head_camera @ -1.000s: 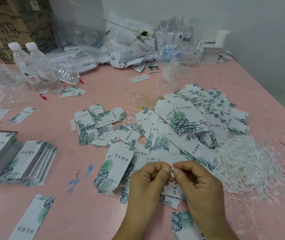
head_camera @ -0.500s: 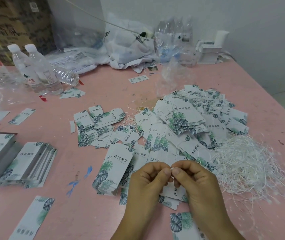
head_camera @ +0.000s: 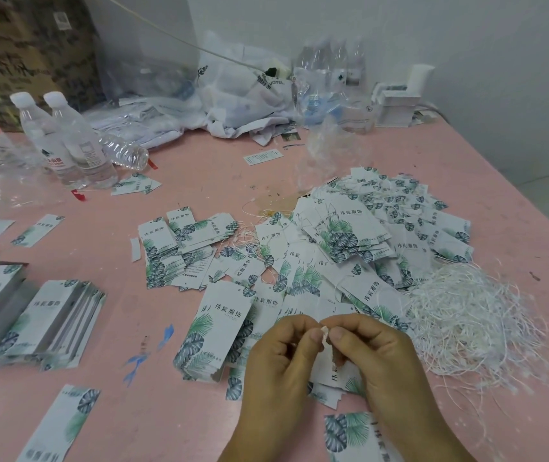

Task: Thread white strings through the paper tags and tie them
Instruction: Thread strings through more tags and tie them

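My left hand (head_camera: pixel 281 365) and my right hand (head_camera: pixel 376 358) meet at the fingertips low in the middle, both pinching a short piece of white string (head_camera: pixel 325 332) between thumbs and forefingers. A paper tag (head_camera: pixel 329 371) with green leaf print hangs just below the fingers, partly hidden by them. A big heap of finished tags (head_camera: pixel 349 241) lies beyond the hands. A tangle of loose white strings (head_camera: pixel 466 318) lies to the right of my right hand.
Stacks of tags (head_camera: pixel 50 321) lie at the left on the pink table (head_camera: pixel 200 181), with more scattered ones (head_camera: pixel 180 241) in the middle. Water bottles (head_camera: pixel 70 141) stand at the back left; plastic bags (head_camera: pixel 243 95) and a white box (head_camera: pixel 396 105) line the wall.
The hands have barely moved; the fingertips have parted slightly and the bit of string between them shows more.
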